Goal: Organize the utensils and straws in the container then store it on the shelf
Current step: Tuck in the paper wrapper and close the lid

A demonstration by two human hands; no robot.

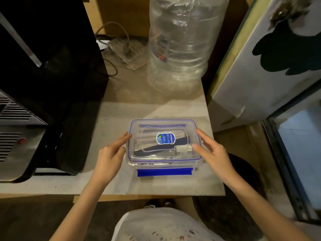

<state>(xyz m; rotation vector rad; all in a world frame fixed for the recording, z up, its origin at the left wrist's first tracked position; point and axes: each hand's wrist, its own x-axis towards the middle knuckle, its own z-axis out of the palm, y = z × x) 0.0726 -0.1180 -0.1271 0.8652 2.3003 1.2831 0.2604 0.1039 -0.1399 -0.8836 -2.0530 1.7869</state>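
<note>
Listing by size, hazards first, then make and finish.

Surface (112,119): pale speckled slab, matt and dusty, its front edge close to the person. Risk: the container sits near that edge and towards the right-hand end; a careless pull could drag it off.

Water bottle (178,49): large, clear, ribbed plastic, crumpled film over it, standing behind the container. Risk: a lift carried too far back may knock it.

Black appliance (43,84): glossy dark casing with vent slats, at the left. No contact with the container.

Container (164,160): clear rigid plastic box, rectangular with rounded corners, resting on the surface between both hands. Lid (137,146) transparent with a blue seal line and an oval blue label. A dark flat utensil and pale straw-like pieces show through, blurred. Front blue latch (165,172) lies flat outward, seemingly unfastened; the rear one looks folded down. Risk, as judged: lifting towards the shelf with that latch loose could let the lid shift and the contents spill.

Left hand (111,153): fingers straight, tips touching the container's left side, gripping nothing.

Right hand (210,150): fingers extended, resting against the right rim, likewise not closed round it. Risk: smooth plastic offers flat fingers little purchase.
</note>
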